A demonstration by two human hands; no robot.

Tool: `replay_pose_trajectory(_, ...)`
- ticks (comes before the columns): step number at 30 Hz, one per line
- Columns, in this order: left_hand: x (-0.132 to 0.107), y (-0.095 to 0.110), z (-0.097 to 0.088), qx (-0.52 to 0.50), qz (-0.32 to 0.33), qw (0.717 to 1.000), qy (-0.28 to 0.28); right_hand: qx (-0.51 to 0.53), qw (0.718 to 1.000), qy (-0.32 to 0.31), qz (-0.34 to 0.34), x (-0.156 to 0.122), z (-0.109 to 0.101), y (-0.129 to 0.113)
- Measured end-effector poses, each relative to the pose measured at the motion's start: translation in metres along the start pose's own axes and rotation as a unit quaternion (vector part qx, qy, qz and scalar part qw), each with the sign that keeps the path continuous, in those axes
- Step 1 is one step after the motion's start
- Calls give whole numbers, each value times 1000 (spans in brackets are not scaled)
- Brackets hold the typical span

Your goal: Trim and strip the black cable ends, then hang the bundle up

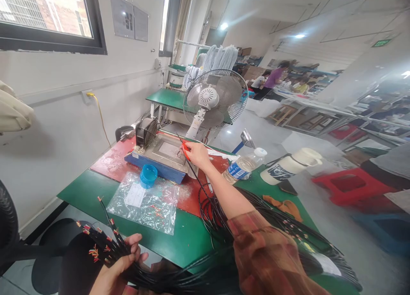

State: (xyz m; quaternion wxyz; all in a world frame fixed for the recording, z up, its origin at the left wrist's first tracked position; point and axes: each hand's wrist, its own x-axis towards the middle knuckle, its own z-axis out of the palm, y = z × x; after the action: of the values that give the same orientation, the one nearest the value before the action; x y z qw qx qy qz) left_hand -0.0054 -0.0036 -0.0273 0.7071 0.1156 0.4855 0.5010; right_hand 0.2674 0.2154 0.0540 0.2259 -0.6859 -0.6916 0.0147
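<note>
My left hand [123, 261] is closed around a thick bundle of black cables [110, 243]. Their stripped ends fan out to the left, showing red, yellow and white wires. My right hand [196, 155] reaches over the bench, its fingers closed on a slim red tool [185, 150] with a thin dark tip; its exact kind is unclear. It hovers at the right edge of a blue box with a metal top [155, 167]. A single black cable runs down from near that hand to a coiled heap of black cables [211, 209], partly hidden by my forearm.
A clear plastic bag [141, 214] with wire scraps and a blue tape roll [148, 175] lie on the green table [188, 239]. A small black fan [146, 132], water bottle [238, 169], white flask [288, 166] and large fan [214, 99] stand around. Other people sit farther back.
</note>
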Motion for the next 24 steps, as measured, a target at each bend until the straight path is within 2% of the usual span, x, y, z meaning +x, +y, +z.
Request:
replay_pose_trajectory(8,4,-2,-6,8,4,1000,-13,1,1000,0,-2,-1,-2,0)
replay_pose_trajectory(15,4,-2,-4,5,5,1000,-3,7,1000,-1,-4,-1,0,0)
replay_pose_trajectory(20,3,-1,-3,7,11,1000,-10,53,998,33,-16,-3,3,4)
replay_pose_trajectory(24,3,-1,-4,9,11,1000,-20,94,994,62,3,-5,6,9)
